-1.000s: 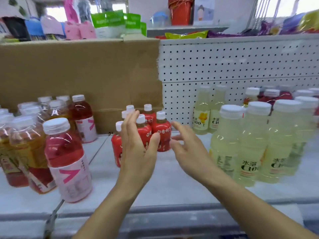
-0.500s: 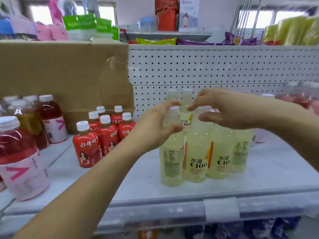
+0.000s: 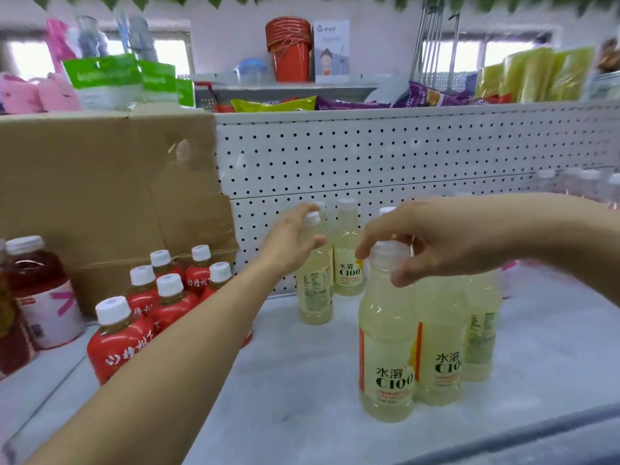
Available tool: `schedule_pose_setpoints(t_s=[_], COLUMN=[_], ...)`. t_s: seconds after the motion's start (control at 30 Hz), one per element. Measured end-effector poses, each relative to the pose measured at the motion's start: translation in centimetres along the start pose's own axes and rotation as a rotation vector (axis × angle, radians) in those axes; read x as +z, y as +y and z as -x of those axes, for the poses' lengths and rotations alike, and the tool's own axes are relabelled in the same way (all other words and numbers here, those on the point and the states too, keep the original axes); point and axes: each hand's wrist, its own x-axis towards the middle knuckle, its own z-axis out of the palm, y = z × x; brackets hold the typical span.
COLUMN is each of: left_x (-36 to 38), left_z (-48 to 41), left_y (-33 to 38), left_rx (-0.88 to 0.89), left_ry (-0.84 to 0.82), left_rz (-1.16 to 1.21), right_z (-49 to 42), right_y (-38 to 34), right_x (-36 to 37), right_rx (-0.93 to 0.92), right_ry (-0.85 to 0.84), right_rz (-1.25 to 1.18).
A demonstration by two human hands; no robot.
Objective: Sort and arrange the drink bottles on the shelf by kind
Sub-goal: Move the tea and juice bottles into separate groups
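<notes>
Left hand wraps neck of rear pale-yellow clear plastic bottle; right hand pinches cap of front matching bottle on white shelf, prob. gathering same kind w/ 2 neighbours.

Single view, head-worn, wide-angle. Faces forward and somewhat down at the shelf, with the pegboard facing the lens across mid-frame. Close range: left hand and right hand sit at centre frame, forearms running in from the lower left and the right edge. Nearest bottle looms large, lower right. Upper frame reaches over the pegboard top to goods behind. Frame edges bow and smear.
</notes>
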Motion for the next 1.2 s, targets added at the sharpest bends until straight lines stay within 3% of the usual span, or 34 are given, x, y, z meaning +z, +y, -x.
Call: schedule_pose_setpoints(t_s=[0.23,0.4,0.5,0.6,0.7,0.77,0.93,1.2], left_x=[0.7,-0.7,-1.5,-1.2,-0.6,-0.6,0.5,5.0], left_z=[-1.6,2.5,6.3,8.9,9.1,8.7,7.4,2.7], left_y=[-0.9,-0.3,0.1,1.3,2.8,3.2,3.9,4.1], left_rx=[0.002,0.031,0.029,0.080,0.037,-0.002,-0.058,-0.117], left_ry=[-0.040,0.129,-0.084,-0.282,-0.236,-0.229,-0.167,-0.043], left_rz=[0.035,0.261,0.462,0.315,0.160,0.161,0.155,0.141], right_z=[-2.3,-5.2,-5.9,-5.8,-6.2,-6.8,-8.0,-8.6], right_y=[0.2,0.0,0.2,1.5,4.4,6.1,8.2,10.7], right_x=[0.1,0.9,0.5,-1.7,-2.8,-2.0,-1.2,-1.4], right_rx=[-0.050,-0.076,-0.114,-0.086,0.100,0.120,0.029,-0.002], right_ry=[0.010,0.049,0.035,0.049,-0.103,-0.210,-0.100,-0.111], right_rz=[-0.084,-0.038,-0.060,-0.082,0.022,-0.009,-0.016,0.017])
